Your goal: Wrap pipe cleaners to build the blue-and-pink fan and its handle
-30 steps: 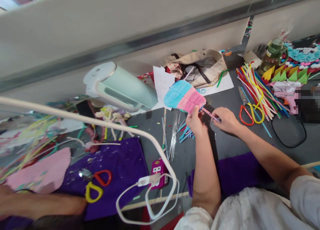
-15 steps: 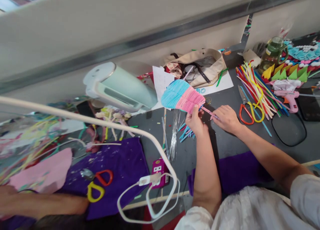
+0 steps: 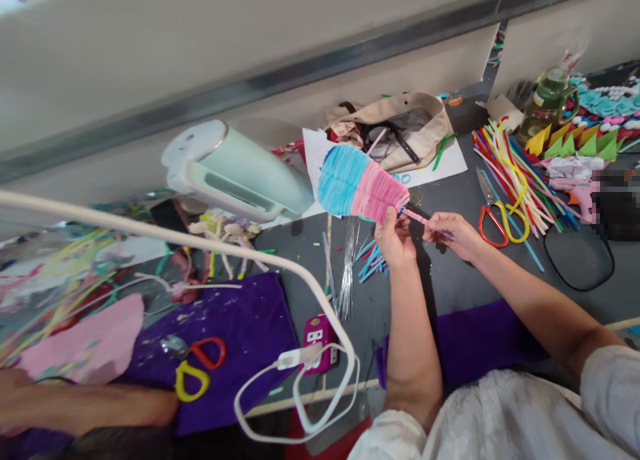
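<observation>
A blue and pink piece made of rows of fuzzy pipe cleaners [image 3: 363, 183] is held up over the table. My left hand [image 3: 396, 239] is closed on its narrow pink end, thumb on top. From that end runs a thin pink twisted pipe cleaner stem [image 3: 416, 216], and my right hand [image 3: 450, 233] pinches it, with a purplish tip showing past the fingers. Below the piece lie thin silver wires [image 3: 347, 273] and short blue and pink pipe cleaner bits [image 3: 373, 261].
Scissors [image 3: 503, 223] and a bundle of colored pipe cleaners [image 3: 520, 173] lie at right, near a pink glue gun [image 3: 585, 197]. A lamp [image 3: 250, 173] stands behind. A white cable crosses to a purple power strip [image 3: 315, 327]. Another person's arm [image 3: 90, 403] rests at lower left.
The blue and pink piece has tilted slightly, its blue end shifting up and left. My right hand has turned, its fingers now pinching the stem more visibly.
</observation>
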`<state>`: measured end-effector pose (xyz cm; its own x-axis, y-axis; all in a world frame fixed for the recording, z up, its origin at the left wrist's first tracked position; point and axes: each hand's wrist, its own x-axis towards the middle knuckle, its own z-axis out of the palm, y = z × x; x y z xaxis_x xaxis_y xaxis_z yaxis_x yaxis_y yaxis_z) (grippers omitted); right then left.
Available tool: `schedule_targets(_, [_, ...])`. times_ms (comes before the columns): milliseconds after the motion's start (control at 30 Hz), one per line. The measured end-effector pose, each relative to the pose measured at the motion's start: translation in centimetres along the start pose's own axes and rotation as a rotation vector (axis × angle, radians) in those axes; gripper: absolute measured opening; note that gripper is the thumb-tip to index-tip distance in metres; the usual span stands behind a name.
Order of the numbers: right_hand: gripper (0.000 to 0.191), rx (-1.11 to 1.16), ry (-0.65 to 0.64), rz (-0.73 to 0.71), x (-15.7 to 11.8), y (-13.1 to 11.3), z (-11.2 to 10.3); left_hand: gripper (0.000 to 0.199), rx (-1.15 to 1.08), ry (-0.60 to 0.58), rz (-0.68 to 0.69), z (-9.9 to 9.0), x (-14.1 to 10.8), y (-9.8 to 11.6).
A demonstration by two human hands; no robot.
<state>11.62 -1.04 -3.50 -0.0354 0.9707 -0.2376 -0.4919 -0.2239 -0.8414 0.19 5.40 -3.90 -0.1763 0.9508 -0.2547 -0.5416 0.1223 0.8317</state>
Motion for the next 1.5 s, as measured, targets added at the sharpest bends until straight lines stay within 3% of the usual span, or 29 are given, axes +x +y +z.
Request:
schedule_targets(67, [0.029,0.004,-0.001,0.033,0.1,0.2,-0.1,0.03,0.017,0.01,0.013,0.0,0.1,-0.1])
schedule_targets(133, [0.031,-0.102,0.052,-0.043,0.3,0.6,-0.1,0.028,0.028,0.058,0.045,0.0,0.2,-0.2])
schedule_targets(333, [0.018,-0.926,0.366,-0.566,0.0,1.4,-0.4,0.023,0.018,0.176,0.064,0.0,0.2,-0.4])
schedule_targets(433, [0.012,-1.324,0.306,-0.776,-0.3,1.3,-0.7,0.023,0.014,0.181,0.104,0.0,0.2,-0.5])
schedule_targets(533, [0.019,-1.528,0.226,-0.87,-0.5,1.2,-0.8,0.023,0.009,0.175,0.115,-0.1,0.3,-0.5])
schedule_targets(833, [0.023,-1.613,0.297,-0.884,-0.6,0.7,-1.0,0.023,0.052,0.124,0.063,-0.2,0.3,-0.7])
schedule_targets(1167, [0.025,-1.627,0.35,-0.899,-0.5,0.4,-1.2,0.018,-0.013,0.156,-0.017,0.5,-0.5,-0.5])
schedule_targets(1500, [0.022,-1.512,0.381,-0.983,-0.3,0.4,-2.0,0.029,0.06,0.145,0.09,1.0,-1.1,-0.5])
